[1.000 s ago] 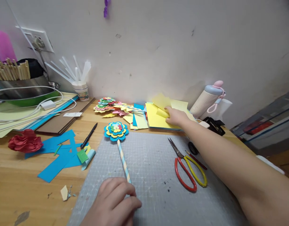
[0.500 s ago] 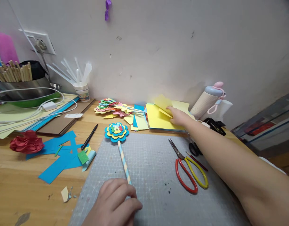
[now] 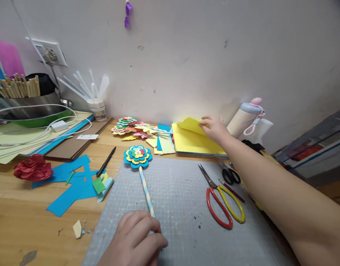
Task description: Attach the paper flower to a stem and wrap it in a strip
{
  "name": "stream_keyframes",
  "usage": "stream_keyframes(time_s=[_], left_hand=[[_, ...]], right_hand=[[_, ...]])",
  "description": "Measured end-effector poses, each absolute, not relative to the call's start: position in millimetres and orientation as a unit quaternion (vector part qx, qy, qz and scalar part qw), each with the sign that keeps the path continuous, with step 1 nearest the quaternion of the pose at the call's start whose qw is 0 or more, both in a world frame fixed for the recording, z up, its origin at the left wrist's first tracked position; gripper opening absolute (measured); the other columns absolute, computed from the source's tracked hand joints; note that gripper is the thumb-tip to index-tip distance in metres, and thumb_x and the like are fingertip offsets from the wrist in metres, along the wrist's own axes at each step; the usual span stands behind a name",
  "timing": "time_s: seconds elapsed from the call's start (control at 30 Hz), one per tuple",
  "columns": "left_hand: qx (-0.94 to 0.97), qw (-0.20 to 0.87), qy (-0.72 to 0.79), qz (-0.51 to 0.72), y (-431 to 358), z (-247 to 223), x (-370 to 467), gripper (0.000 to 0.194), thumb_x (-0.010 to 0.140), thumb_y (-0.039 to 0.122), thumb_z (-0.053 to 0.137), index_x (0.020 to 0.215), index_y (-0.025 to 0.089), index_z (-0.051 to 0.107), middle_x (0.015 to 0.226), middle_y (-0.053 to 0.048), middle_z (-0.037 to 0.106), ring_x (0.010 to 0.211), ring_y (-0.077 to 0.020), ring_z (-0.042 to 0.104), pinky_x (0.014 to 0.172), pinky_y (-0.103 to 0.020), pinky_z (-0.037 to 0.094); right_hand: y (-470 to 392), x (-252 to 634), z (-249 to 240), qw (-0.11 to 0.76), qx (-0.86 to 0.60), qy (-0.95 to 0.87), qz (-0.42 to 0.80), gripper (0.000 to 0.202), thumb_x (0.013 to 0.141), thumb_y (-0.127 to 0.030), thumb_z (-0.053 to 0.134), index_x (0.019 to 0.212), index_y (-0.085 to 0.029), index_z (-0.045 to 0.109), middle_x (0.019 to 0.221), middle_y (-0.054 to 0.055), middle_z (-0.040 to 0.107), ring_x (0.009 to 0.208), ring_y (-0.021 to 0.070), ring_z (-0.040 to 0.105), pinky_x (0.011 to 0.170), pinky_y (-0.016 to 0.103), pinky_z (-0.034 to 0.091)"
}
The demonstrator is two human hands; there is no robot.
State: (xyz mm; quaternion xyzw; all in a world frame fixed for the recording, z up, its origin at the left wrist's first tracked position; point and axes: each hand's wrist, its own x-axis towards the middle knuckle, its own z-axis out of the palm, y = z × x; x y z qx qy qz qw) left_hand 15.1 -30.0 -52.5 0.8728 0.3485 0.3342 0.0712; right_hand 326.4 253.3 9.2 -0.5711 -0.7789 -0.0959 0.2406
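Observation:
My left hand [image 3: 139,236] is curled over the lower end of a blue-and-cream striped paper stem [image 3: 146,192], resting on the cutting mat [image 3: 178,192]. Atop the stem is a layered paper flower [image 3: 138,156] in blue and yellow, with a small multicoloured centre. At the back, my right hand [image 3: 215,128] has its fingers at the edge of a raised yellow paper sheet [image 3: 191,125]. Under that sheet lies a stack of yellow paper [image 3: 189,142]. Red-and-yellow-handled scissors [image 3: 218,195] lie partly open below my right forearm.
Small black scissors [image 3: 231,175] and a pencil [image 3: 233,191] lie beside the right forearm. Blue paper strips [image 3: 66,197], a black pen [image 3: 106,161] and crumpled red paper [image 3: 33,168] are on the left. Paper flowers [image 3: 125,125] and a bottle [image 3: 243,116] stand near the wall.
My right hand has shifted slightly right, and the raised yellow sheet sits lower over the stack. My left hand stays on the stem; the view has moved a little.

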Motion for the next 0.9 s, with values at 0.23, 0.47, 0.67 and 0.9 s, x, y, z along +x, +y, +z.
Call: stream_keyframes(time_s=[0.23, 0.47, 0.67, 0.9], left_hand=[[0.872, 0.077, 0.351, 0.332, -31, -50, 14, 0.031, 0.079, 0.002, 0.04, 0.094, 0.025, 0.056, 0.085, -0.001, 0.064, 0.08, -0.0177, 0.057, 0.073, -0.031, 0.046], [0.831, 0.141, 0.492, 0.218, -28, -35, 9, 0.028, 0.087, 0.019, 0.049, 0.113, 0.026, 0.057, 0.089, -0.003, 0.063, 0.083, -0.0212, 0.058, 0.071, -0.036, 0.047], [0.829, 0.198, 0.507, 0.129, -26, -41, 18, 0.058, 0.077, 0.038, 0.069, 0.132, 0.037, 0.048, 0.106, -0.005, 0.057, 0.097, -0.027, 0.053, 0.083, -0.045, 0.044], [0.83, 0.159, 0.518, 0.136, -21, -37, 28, 0.019, 0.083, 0.025, 0.058, 0.102, 0.023, 0.062, 0.097, -0.005, 0.057, 0.094, -0.0267, 0.05, 0.083, -0.047, 0.039]], right_hand=[[159, 290, 71, 0.417, -0.529, -0.728, -0.125, 0.028, 0.094, -0.034, 0.044, 0.097, -0.022, 0.068, 0.073, 0.003, 0.066, 0.07, 0.0206, 0.063, 0.068, 0.035, 0.051], [32, 280, 58, 0.279, -0.295, -0.912, -0.061, 0.046, 0.082, -0.001, 0.043, 0.115, -0.026, 0.063, 0.125, 0.003, 0.065, 0.121, 0.0208, 0.056, 0.111, 0.05, 0.032], [-27, 313, 0, 0.187, -0.306, -0.933, -0.015, 0.064, 0.077, -0.004, 0.047, 0.136, -0.028, 0.05, 0.139, 0.005, 0.052, 0.129, 0.0252, 0.047, 0.111, 0.052, 0.033], [-63, 320, -52, 0.236, -0.351, -0.903, 0.071, 0.067, 0.084, -0.012, 0.046, 0.142, -0.043, 0.037, 0.142, 0.004, 0.047, 0.13, 0.0329, 0.043, 0.105, 0.069, 0.031]])
